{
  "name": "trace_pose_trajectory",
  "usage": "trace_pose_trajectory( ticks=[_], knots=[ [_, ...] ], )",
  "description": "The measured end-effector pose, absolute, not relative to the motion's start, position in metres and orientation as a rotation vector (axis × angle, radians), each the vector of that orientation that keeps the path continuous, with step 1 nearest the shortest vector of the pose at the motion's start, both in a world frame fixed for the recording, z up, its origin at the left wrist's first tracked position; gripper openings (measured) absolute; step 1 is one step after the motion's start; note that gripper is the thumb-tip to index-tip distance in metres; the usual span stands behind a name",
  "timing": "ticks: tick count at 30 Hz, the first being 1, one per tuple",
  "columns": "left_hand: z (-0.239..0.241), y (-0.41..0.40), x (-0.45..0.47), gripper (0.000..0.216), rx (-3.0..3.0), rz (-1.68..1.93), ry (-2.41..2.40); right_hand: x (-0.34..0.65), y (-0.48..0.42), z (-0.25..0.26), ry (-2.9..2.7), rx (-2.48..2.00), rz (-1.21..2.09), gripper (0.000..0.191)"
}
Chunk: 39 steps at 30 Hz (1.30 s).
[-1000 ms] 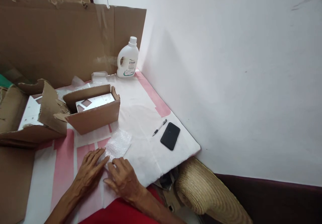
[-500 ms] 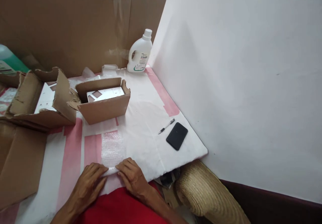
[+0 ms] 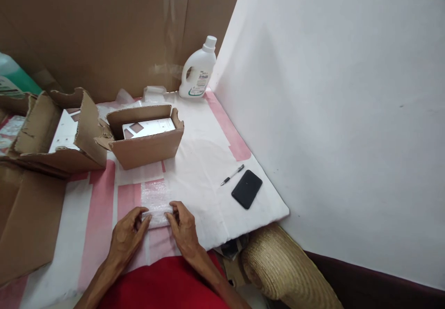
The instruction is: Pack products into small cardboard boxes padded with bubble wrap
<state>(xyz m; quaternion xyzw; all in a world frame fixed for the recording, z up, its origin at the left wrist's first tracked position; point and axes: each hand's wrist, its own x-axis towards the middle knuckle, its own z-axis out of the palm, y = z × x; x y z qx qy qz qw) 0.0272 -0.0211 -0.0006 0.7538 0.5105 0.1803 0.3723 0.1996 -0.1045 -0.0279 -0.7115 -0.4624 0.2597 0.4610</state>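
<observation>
A strip of bubble wrap (image 3: 155, 193) lies on the white and pink cloth near the table's front edge. Its near part is folded or rolled over into a flat bundle; whether something is inside cannot be made out. My left hand (image 3: 128, 230) pinches the bundle's left end between thumb and fingers. At the right end, my right hand (image 3: 183, 225) grips it the same way. Beyond the wrap stands a small open cardboard box (image 3: 149, 149) with a white printed box (image 3: 156, 126) inside.
At left are more open cardboard boxes (image 3: 69, 160), one holding a white carton. A white jug (image 3: 198, 72) stands at the back before a tall cardboard sheet (image 3: 104, 35). A pen (image 3: 232, 175) and black phone-like slab (image 3: 247, 189) lie right, near the wall. A rolled straw mat (image 3: 278, 262) sits below the edge.
Both hands have moved away from my body, turning the near end of the bubble wrap over onto the strip. The flat strip ahead of them is shorter. The view has shifted slightly.
</observation>
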Motion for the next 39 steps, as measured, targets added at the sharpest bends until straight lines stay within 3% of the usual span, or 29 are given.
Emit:
trace_pose_trajectory(
  ticks=[5, 9, 18, 24, 25, 28, 30, 35, 39],
  knots=[
    [-0.002, -0.023, 0.033, 0.037, 2.051, 0.559, 1.354, 0.199, -0.097, -0.029, -1.086, -1.761, 0.661, 0.017],
    [-0.003, -0.03, 0.027, 0.042, 2.49, 0.763, 1.274, 0.203, -0.089, -0.024, -1.089, -1.784, 0.678, 0.018],
    [-0.013, -0.008, 0.018, 0.038, 2.87, 0.63, 0.794, 0.221, -0.064, -0.01, -0.955, -1.769, 0.91, 0.021],
    [-0.016, 0.014, 0.018, 0.033, 2.557, 0.803, 0.851, 0.243, -0.074, -0.004, -1.228, -1.604, 0.93, 0.07],
    [-0.017, 0.018, 0.018, 0.033, 2.474, 0.789, 0.9, 0.245, -0.074, -0.004, -1.253, -1.583, 0.939, 0.068],
    [-0.017, 0.029, 0.023, 0.037, 2.244, 0.679, 1.05, 0.248, -0.064, -0.006, -1.166, -1.58, 0.924, 0.033],
    [-0.016, 0.037, 0.029, 0.042, 2.153, 0.613, 1.14, 0.247, -0.053, -0.006, -1.064, -1.6, 0.913, 0.02],
    [-0.007, 0.051, 0.047, 0.046, 2.31, 0.719, 1.307, 0.244, -0.029, -0.01, -1.031, -1.713, 0.848, 0.013],
    [0.0, 0.049, 0.052, 0.033, 2.7, 0.89, 1.185, 0.244, -0.022, -0.016, -1.105, -1.799, 0.775, 0.012]
  ],
)
